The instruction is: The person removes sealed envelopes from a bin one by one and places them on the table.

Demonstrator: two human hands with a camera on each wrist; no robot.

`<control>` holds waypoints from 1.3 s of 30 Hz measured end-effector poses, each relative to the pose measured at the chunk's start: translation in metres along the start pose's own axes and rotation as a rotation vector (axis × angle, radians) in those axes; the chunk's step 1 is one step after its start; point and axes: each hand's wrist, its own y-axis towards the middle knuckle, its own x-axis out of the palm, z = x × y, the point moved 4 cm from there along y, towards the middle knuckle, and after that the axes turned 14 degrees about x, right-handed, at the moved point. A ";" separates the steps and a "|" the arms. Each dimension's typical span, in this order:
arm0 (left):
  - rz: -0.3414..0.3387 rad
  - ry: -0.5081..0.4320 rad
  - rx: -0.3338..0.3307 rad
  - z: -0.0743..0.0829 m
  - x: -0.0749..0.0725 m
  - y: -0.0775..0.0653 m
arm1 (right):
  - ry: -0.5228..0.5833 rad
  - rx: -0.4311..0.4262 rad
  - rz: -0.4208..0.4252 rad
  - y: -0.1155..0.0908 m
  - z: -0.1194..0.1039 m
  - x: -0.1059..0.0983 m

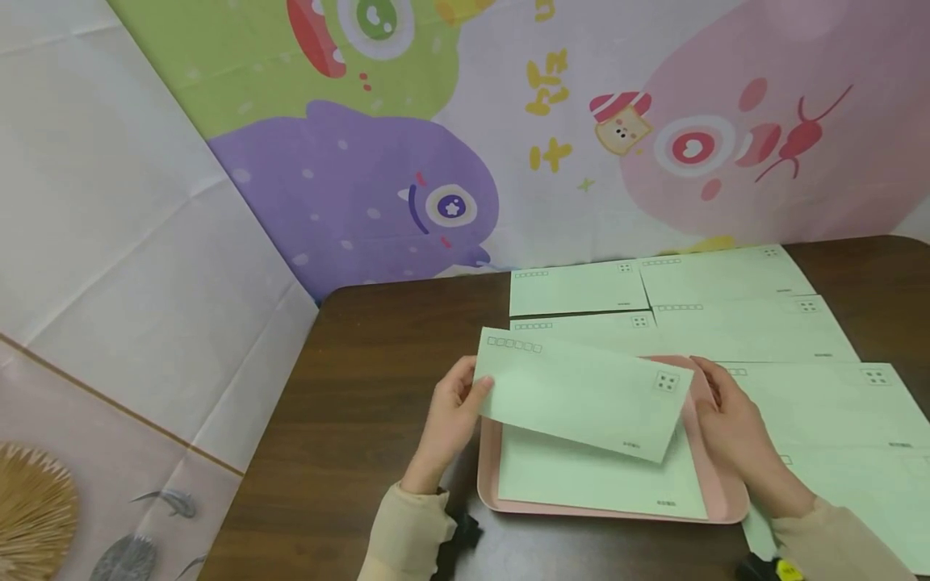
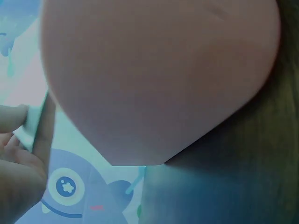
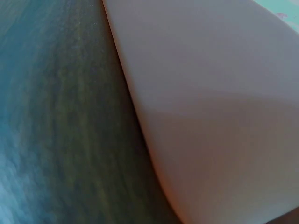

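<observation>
In the head view my left hand [image 1: 454, 411] pinches the left edge of a pale green envelope [image 1: 581, 395], thumb in front. The envelope is tilted, its right side lower, and held over a pink tray [image 1: 490, 468]. Another pale envelope [image 1: 596, 484] lies in the tray. At the tray's right rim is my right hand [image 1: 734, 428], fingers bent beside the raised envelope's right corner. Whether it grips the rim is hidden. The left wrist view shows my left hand [image 2: 21, 172] at the envelope's edge [image 2: 35, 121].
Several more pale envelopes [image 1: 756, 331] lie in rows on the brown table [image 1: 349, 387], behind and right of the tray. A cartoon-printed cloth [image 1: 581, 226] hangs at the back. Large pinkish surfaces fill much of both wrist views.
</observation>
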 end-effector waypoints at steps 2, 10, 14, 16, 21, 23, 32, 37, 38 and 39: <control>0.044 -0.010 0.034 -0.007 -0.001 0.000 | 0.001 -0.002 0.003 0.000 0.000 0.000; 0.192 -0.053 0.066 -0.022 -0.007 0.004 | 0.019 0.008 0.009 0.002 0.001 -0.001; 0.289 -0.089 0.043 -0.022 -0.013 0.008 | 0.027 0.015 0.010 0.003 0.001 0.000; 0.332 -0.099 0.035 -0.023 -0.017 0.009 | 0.028 0.017 0.009 0.003 0.001 0.000; 0.387 -0.143 -0.001 -0.027 -0.029 0.013 | 0.018 0.020 0.000 0.004 0.000 0.002; 0.393 -0.156 -0.020 -0.029 -0.035 0.016 | 0.016 0.015 -0.004 0.004 0.000 0.003; 0.493 -0.118 -0.039 -0.031 -0.065 0.039 | 0.011 -0.003 -0.002 0.003 0.001 0.005; 0.545 -0.101 -0.047 -0.034 -0.079 0.051 | 0.002 -0.006 0.008 0.002 0.002 0.003; 0.546 -0.097 -0.052 -0.036 -0.082 0.054 | 0.004 -0.004 0.007 0.002 0.003 0.003; 0.544 -0.092 -0.057 -0.038 -0.084 0.056 | 0.006 -0.002 0.008 0.002 0.003 0.003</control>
